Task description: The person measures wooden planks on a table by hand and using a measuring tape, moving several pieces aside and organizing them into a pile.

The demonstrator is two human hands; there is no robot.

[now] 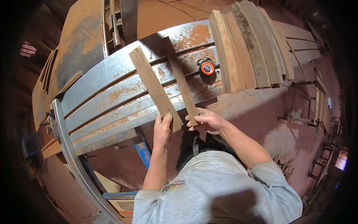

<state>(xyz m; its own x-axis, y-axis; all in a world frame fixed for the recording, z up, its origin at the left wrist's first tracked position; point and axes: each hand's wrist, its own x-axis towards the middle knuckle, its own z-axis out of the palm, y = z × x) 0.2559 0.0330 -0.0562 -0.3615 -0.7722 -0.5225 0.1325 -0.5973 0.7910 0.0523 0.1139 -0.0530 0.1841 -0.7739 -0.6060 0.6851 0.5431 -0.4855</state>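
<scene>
My left hand (163,128) grips the near end of a flat wooden strip (155,88), thumb laid on its upper face. A second, narrower wooden strip (181,79) is in my right hand (208,121), pinched near its lower end between thumb and fingers. Both strips slant up and away over the slotted metal machine table (112,96), a gap between them. Whether their far ends touch the metal I cannot tell. Just right of the narrower strip, an orange and black tape measure (207,68) rests on the table.
Several rough boards (246,47) lie side by side across the table's right part. A curved-looking metal rail (67,145) runs along its left end. Thin wooden strips (49,71) lie on the rusty sheet surface (84,30) at far left. Wood scraps (284,166) sit on the floor to the right.
</scene>
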